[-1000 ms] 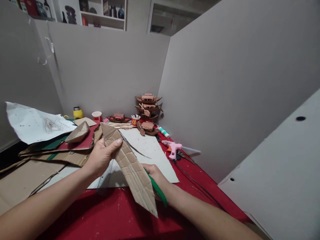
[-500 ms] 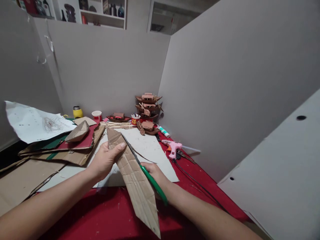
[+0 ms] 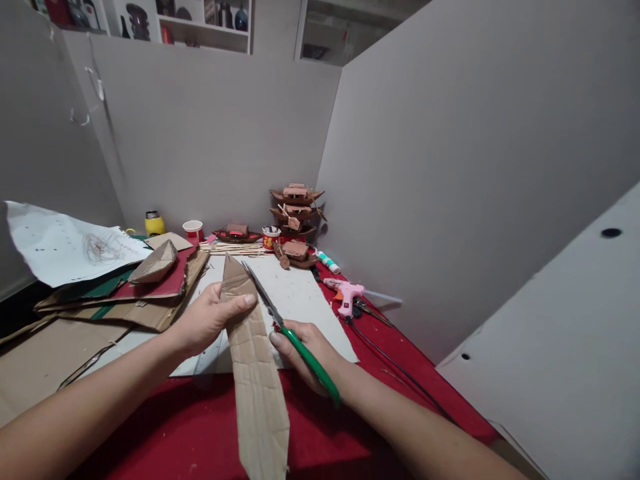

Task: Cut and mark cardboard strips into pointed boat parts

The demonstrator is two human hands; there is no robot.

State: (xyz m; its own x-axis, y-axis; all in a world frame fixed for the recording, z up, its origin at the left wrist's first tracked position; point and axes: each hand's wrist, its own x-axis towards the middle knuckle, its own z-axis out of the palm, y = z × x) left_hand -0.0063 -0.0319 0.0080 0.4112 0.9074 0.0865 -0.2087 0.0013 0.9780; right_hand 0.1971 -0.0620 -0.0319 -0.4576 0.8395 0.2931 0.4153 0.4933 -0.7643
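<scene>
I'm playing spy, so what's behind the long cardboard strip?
Behind the cardboard strip, parts of the white board and red table show. The left hand wraps its edge, so its fingers are mostly hidden; anything else directly behind is covered.

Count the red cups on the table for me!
2 I can see: a cup left of the red-trimmed boat and a gold-marked cup right of it. A red thing by the stacked boats is mostly hidden, so it might be another.
</scene>
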